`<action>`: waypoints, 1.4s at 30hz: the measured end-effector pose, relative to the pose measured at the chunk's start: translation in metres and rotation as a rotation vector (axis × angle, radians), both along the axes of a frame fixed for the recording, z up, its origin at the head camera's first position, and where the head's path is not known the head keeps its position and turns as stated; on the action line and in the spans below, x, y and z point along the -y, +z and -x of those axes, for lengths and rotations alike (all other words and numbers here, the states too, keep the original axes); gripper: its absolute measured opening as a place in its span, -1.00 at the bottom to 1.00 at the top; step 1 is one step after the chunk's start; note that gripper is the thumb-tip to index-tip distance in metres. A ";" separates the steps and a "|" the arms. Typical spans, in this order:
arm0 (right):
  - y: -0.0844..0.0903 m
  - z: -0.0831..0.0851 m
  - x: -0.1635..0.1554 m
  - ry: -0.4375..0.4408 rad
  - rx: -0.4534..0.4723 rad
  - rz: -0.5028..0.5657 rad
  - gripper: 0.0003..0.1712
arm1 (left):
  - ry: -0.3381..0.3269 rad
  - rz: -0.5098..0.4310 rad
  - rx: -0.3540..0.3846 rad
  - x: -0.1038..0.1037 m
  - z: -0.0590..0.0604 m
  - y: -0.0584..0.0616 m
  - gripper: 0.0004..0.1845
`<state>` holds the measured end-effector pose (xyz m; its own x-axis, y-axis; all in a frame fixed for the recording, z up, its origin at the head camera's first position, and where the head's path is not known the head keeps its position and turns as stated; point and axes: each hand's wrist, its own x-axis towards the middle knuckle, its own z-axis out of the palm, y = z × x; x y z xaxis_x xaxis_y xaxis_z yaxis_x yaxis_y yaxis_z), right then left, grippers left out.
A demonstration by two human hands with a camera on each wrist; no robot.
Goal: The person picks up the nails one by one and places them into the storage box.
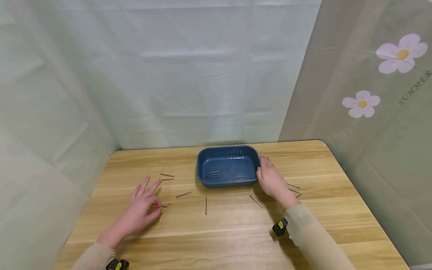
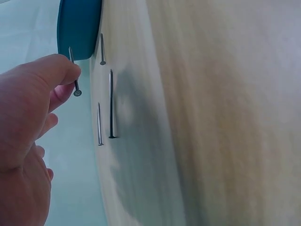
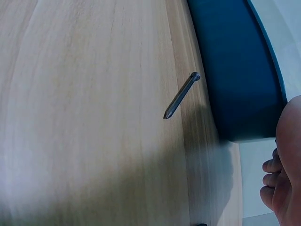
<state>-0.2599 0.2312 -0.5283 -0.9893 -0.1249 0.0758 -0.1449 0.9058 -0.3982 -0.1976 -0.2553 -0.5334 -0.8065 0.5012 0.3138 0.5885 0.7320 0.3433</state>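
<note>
Left of the blue tray [image 1: 228, 167], the left hand [image 1: 143, 210] pinches a nail [image 2: 74, 70] between thumb and fingertip above the surface [image 1: 236, 228] (head downward in the wrist view, shaft tilted toward the tray). The right hand [image 1: 271, 180] rests flat-fingered against the tray's right wall, grasping nothing.

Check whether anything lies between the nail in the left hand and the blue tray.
Nothing visible blocks the way. The left hand pinches a nail; between it and the blue tray only loose nails lie flat on the table. The right hand rests at the tray's right side.
</note>
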 end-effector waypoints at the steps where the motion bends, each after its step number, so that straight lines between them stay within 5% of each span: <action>1: 0.000 0.000 0.000 0.001 0.000 -0.001 -0.27 | -0.001 -0.006 -0.007 -0.001 0.000 0.001 -0.67; 21: 0.003 -0.001 0.001 0.002 -0.013 0.004 -0.28 | -0.029 -0.035 -0.018 -0.036 0.022 0.022 -0.70; 42: -0.002 0.000 -0.001 0.004 -0.016 -0.002 -0.28 | -0.059 -0.040 0.014 -0.073 0.037 0.032 -0.73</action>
